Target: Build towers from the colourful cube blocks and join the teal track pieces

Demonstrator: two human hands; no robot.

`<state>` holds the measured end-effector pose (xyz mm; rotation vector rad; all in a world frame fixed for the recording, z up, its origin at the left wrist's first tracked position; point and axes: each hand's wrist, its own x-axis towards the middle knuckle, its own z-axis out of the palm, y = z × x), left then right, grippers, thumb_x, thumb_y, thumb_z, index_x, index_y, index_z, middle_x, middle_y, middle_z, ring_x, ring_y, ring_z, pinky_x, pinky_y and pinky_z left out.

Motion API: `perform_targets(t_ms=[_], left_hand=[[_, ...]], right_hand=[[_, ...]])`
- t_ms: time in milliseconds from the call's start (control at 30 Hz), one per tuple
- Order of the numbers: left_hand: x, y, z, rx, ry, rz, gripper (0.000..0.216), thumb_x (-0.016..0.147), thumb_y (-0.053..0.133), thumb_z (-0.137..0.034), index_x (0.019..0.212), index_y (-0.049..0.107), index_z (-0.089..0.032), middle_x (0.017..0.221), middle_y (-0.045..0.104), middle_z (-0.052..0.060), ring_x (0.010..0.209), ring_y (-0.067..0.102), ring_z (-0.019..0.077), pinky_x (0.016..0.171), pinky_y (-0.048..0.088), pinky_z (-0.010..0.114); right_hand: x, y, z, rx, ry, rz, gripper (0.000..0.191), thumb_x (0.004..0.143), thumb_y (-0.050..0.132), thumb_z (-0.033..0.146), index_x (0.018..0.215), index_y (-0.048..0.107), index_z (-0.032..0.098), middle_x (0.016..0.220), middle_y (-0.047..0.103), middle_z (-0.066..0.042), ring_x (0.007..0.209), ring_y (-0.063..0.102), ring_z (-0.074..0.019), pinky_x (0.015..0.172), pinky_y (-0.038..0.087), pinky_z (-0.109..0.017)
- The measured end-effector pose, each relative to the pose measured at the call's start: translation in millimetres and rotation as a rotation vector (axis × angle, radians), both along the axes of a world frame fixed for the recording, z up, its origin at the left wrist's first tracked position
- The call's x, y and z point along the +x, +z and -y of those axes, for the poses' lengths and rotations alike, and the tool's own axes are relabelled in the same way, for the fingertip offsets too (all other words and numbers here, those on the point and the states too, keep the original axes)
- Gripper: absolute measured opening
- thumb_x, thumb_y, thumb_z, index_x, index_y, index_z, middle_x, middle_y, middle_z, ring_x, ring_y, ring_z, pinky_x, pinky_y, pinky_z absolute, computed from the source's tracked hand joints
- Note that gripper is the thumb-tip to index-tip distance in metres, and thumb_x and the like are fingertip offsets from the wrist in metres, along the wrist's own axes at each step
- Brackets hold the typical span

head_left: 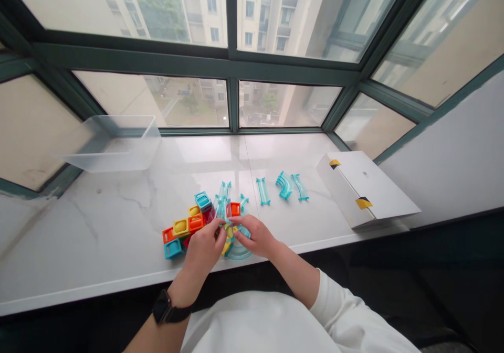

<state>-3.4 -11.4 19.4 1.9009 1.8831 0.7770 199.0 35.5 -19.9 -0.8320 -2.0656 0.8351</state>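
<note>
My left hand [205, 243], with a dark watch on its wrist, is closed in a pinch at the front of a pile of toy pieces. Facing it, my right hand [255, 235] pinches too, the fingertips of both nearly meeting. Between them is a clear plastic piece [229, 211], its exact shape hard to make out. Below the fingers lie yellow pieces [227, 247] and a curved translucent teal track [239, 252]. Red, yellow and blue blocks [181, 227] are heaped beside my left hand. An orange block [235, 209] sits just beyond the fingertips.
Straight teal track [263, 191], curved track [284, 185] and another track piece [300, 187] lie apart on the white marble sill [129, 227]. A clear plastic bin [114, 156] stands back left. At the right is a white box [366, 185] with yellow-black tabs. Windows rise behind.
</note>
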Motion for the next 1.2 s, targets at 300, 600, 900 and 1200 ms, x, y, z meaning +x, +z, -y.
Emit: perform_targets(t_ms=[300,600,900,1200], left_hand=[[-9,1.0,11,-0.046,0.036,0.084,0.023,0.096,0.052,-0.035,0.103,0.072,-0.026,0.077,0.075,0.0,0.069,0.071,0.0195,0.068,0.05,0.028],[-28,16.8,25,-0.043,0.092,0.189,0.022,0.095,0.053,-0.035,0.099,0.071,-0.025,0.069,0.069,-0.004,0.06,0.065,0.0164,0.064,0.05,0.027],[-6,3.9,11,0.013,-0.01,0.32,0.029,0.097,0.06,-0.04,0.119,0.07,-0.023,0.1,0.075,0.005,0.075,0.067,0.0177,0.076,0.058,0.033],[28,0.1,4,0.016,-0.218,0.326,0.029,0.101,0.055,-0.03,0.127,0.067,-0.024,0.11,0.074,0.007,0.081,0.066,0.0173,0.08,0.056,0.032]], right_hand=[[-17,-31.5,-31,0.077,-0.182,0.197,0.036,0.099,0.066,0.02,0.133,0.073,0.029,0.145,0.066,-0.01,0.132,0.063,-0.0274,0.116,0.052,-0.047],[-23,-36.0,-33,0.098,-0.219,0.302,0.04,0.098,0.066,0.018,0.135,0.074,0.029,0.137,0.07,-0.011,0.124,0.065,-0.0291,0.11,0.055,-0.05],[-12,3.9,-6,-0.021,-0.224,-0.036,0.031,0.108,0.055,0.037,0.132,0.074,0.028,0.122,0.074,-0.009,0.116,0.067,-0.0261,0.106,0.055,-0.045],[9,12.4,3,-0.559,-0.222,-0.316,0.031,0.094,0.071,0.049,0.112,0.071,0.024,0.069,0.058,0.005,0.064,0.057,-0.0144,0.063,0.048,-0.026]])
